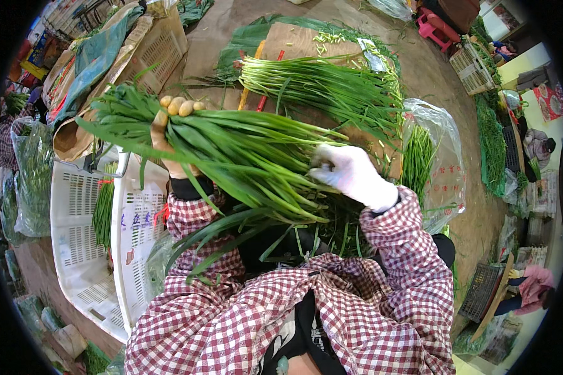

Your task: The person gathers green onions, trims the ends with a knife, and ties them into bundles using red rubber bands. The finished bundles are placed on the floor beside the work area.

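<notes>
My left hand point(171, 126), with yellowish fingertip covers, is closed around the leafy part of a large bunch of green garlic chives point(244, 145). The bunch points its pale stem ends to the right. At those ends is my right hand point(352, 173) in a white glove, its fingers bent against the stems; whether it pinches any is hidden. Behind, a second pile of chives point(309, 89) lies on a wooden board point(291, 40), across an orange strip point(245, 96) and a red strip point(262, 102). Loose leaves hang below the held bunch.
At the left stands a white plastic crate point(82, 201) with a tied chive bundle point(104, 211). A clear plastic bag point(443, 183) with chives point(417, 159) lies right of the board. Cut stem pieces point(328, 40) are scattered on the board. Another person point(535, 288) is at the far right.
</notes>
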A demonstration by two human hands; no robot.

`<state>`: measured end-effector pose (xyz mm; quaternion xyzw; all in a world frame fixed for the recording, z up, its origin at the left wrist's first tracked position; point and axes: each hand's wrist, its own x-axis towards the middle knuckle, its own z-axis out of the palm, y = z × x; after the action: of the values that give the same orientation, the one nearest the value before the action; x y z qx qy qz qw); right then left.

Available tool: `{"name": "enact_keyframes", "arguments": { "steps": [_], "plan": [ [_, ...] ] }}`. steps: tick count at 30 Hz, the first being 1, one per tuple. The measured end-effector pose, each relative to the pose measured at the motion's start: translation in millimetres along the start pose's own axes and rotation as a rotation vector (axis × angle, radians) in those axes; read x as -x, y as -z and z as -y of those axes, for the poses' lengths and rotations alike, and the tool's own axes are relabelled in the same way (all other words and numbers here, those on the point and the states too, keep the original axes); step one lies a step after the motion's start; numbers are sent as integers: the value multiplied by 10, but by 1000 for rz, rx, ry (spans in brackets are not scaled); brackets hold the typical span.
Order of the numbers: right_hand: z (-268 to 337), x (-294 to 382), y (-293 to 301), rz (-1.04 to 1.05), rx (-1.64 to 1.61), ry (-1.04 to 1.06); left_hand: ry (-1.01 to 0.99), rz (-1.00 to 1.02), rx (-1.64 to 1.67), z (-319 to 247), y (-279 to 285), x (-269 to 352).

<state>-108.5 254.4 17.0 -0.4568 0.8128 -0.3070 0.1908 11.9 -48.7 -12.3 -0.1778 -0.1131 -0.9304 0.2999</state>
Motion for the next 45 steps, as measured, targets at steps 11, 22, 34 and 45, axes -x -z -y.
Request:
{"name": "enact_keyframes", "arguments": {
  "steps": [11,22,34,45],
  "plan": [
    [-333,698,-647,-58,-1047,-324,6,-313,-237,428,-573,-515],
    [-505,1609,-397,-394,35,-532,-185,-184,-840,1353,-1043,-1630],
    [-198,100,693,-1194,46,-4,-158,-464,-1111,2581,-1605,-1675],
    [-434,952,465,-1083,-877,120,-42,-358,-613,2291,-1739,-1877]
  ]
}}
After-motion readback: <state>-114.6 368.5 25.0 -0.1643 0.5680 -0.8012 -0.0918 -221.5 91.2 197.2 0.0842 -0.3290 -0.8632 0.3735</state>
